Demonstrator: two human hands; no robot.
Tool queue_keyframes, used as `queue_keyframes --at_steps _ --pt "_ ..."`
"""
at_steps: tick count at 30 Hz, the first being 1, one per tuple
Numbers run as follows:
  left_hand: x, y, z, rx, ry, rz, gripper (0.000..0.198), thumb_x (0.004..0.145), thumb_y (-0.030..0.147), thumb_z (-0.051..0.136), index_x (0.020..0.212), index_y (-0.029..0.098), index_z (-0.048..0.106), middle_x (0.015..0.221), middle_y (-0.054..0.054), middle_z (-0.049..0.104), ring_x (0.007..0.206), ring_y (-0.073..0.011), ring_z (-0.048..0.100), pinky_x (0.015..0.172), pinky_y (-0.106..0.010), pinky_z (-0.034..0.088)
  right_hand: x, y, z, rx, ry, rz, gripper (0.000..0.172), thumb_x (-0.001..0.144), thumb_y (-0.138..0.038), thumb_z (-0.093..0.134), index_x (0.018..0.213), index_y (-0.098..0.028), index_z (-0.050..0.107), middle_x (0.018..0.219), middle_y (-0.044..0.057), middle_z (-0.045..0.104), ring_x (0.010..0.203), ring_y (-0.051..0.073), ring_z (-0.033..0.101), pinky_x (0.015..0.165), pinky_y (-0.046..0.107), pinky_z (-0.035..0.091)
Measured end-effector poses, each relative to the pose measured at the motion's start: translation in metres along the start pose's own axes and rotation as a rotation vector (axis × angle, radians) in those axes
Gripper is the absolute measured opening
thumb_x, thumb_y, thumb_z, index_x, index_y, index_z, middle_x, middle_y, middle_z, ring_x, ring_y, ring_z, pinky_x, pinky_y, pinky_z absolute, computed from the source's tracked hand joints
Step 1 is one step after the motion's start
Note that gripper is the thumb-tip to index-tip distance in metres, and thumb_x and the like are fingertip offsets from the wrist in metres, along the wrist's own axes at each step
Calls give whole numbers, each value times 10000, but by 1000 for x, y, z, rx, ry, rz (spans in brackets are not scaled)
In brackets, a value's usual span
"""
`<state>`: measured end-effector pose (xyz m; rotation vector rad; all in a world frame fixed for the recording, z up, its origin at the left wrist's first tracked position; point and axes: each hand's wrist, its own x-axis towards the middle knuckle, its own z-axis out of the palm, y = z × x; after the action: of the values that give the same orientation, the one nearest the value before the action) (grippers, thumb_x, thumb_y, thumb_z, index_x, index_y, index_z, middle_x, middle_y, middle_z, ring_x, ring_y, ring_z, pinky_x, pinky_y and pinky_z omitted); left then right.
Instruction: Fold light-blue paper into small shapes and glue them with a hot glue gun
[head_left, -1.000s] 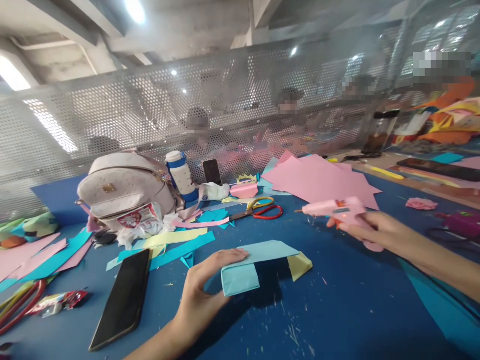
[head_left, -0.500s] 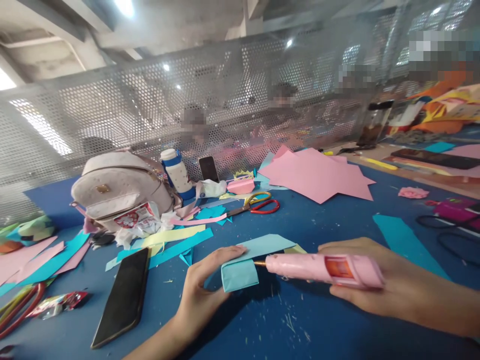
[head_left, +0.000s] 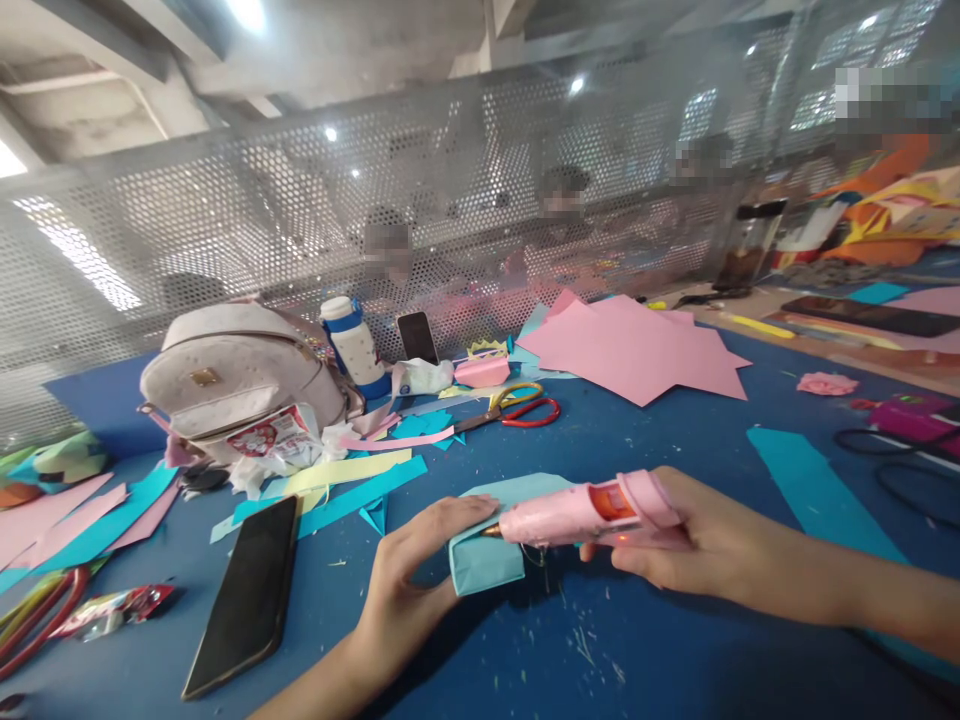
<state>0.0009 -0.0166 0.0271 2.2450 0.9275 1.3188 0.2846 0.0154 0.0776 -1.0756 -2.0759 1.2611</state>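
A light blue folded paper piece with a boxy end rests low over the blue table, its long flap stretching back to the right. My left hand grips it from the left, fingers on top and thumb underneath. In my right hand is a pink hot glue gun, held sideways. Its brass nozzle lies at the upper edge of the boxy end, beside my left fingertips. Whether fresh glue is on the paper I cannot tell.
A black phone lies left of my left hand. Scissors, paper strips and pink sheets lie beyond. A backpack and a bottle stand before a perforated metal screen. A blue strip lies at right.
The glue gun has moved left and tilted, bringing its nozzle from the paper's right side over its upper edge. My left hand and the paper have shifted slightly.
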Motion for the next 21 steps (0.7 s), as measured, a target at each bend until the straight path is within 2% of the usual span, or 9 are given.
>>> queue_keyframes --at_steps 3,6,14,21 --pt "1 0 0 -15 -3 17 444 795 133 732 1211 245 627 1159 -58 711 1092 -200 662 977 -295 514 3 1 0 6 -95 50 383 830 -541 600 970 -187 650 839 42 653 657 137 572 589 257 497" --pt "2 1 0 -10 -5 28 410 809 141 717 1200 232 634 1137 -77 717 1077 -219 669 964 -330 526 4 2 0 -2 -120 36 401 874 -553 543 945 -174 650 869 55 640 654 123 545 608 261 475" --pt "3 3 -1 -50 -13 45 395 815 125 704 1195 214 639 1135 -81 713 1076 -220 663 965 -331 522 4 1 3 70 -145 70 388 898 -557 512 838 -181 590 671 -4 536 598 103 470 516 212 383" --pt "3 3 0 -69 -18 47 415 808 115 711 1203 221 637 1137 -73 709 1090 -218 652 982 -326 505 4 -4 4 135 -179 62 405 909 -558 498 770 -180 536 639 -15 516 574 85 436 491 188 355"
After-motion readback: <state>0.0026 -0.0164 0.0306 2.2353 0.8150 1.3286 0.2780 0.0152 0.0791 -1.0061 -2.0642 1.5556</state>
